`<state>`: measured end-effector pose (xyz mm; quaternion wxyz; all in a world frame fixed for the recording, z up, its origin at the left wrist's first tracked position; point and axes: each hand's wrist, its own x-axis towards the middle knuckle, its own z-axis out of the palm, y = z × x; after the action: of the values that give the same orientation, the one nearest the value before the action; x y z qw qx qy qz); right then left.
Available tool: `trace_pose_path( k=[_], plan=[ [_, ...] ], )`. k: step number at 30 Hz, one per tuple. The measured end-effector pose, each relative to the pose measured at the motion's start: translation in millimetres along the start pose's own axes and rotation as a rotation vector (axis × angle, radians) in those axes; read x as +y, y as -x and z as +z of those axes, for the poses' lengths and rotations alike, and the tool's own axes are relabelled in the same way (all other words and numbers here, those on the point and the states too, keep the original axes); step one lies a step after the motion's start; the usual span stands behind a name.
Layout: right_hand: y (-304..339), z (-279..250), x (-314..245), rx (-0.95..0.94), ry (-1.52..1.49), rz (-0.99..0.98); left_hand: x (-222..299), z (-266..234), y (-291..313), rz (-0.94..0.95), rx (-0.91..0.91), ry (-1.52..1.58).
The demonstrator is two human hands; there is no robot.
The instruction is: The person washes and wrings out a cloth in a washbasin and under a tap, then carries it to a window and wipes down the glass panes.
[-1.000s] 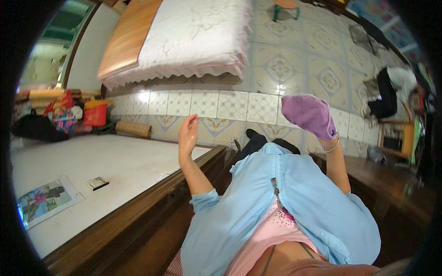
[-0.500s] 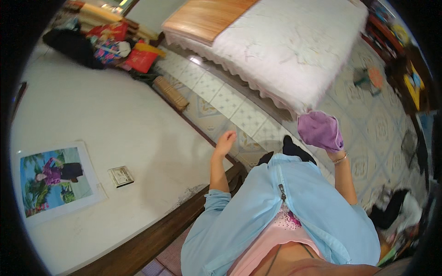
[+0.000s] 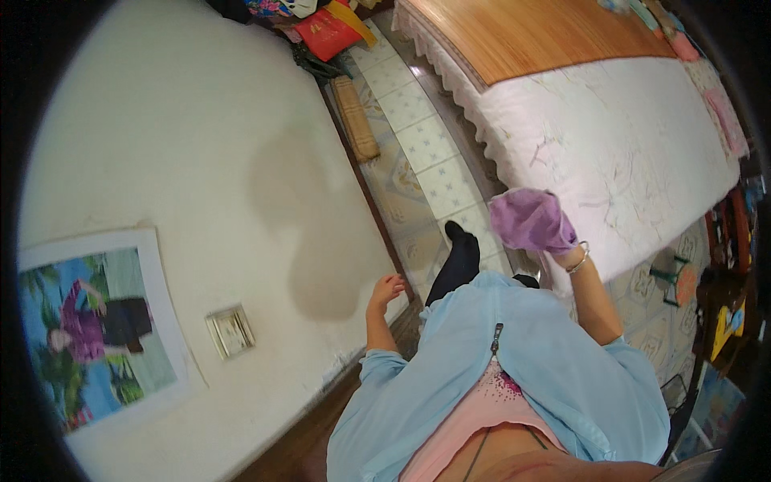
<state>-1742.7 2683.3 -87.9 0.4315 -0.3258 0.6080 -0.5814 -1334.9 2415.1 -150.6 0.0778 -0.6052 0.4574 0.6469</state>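
A purple cloth [image 3: 533, 220] hangs draped over the fingers of my right hand [image 3: 571, 256], at the near side of the bed [image 3: 618, 153]. The cloth hides those fingers, and only the back part of the hand and a bracelet at the wrist show. My left hand [image 3: 387, 291] is low beside the white wall [image 3: 201, 145]. Its fingers are loosely bent and a little apart, with nothing in them.
A tiled floor strip [image 3: 418, 132] runs between wall and bed. A tan rolled bundle [image 3: 354, 119] and a red bag [image 3: 331, 34] lie along the wall. A wood-toned mat [image 3: 554, 40] covers part of the bed. At right stands a small stool [image 3: 683, 281]. The wall bears a poster [image 3: 104, 321].
My view has turned to the right, and the bed appears nearer. One dark-clad foot has come forward. My left hand hangs lower with its fingers looser; the cloth is still on my right hand.
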Motion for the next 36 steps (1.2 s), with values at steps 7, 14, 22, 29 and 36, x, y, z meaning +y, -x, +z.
trace_pose_path(
  k=[7,14,22,29,36],
  plan=[
    [-157,54,-70,-0.009,-0.287,0.01,123,-84,-103,0.254,0.231,0.135],
    [-288,34,-142,0.064,0.035,0.001,363,-35,-134,0.442,-0.014,0.067],
    [-446,-23,-135,0.12,-0.454,0.185,528,-57,-231,0.487,-0.064,-0.029],
    [-574,-67,-171,0.097,-0.105,-0.014,596,-78,-287,0.333,-0.003,-0.111],
    [-775,-55,-311,-0.082,0.743,0.057,692,-82,-343,0.302,-0.067,-0.028]
  ],
)
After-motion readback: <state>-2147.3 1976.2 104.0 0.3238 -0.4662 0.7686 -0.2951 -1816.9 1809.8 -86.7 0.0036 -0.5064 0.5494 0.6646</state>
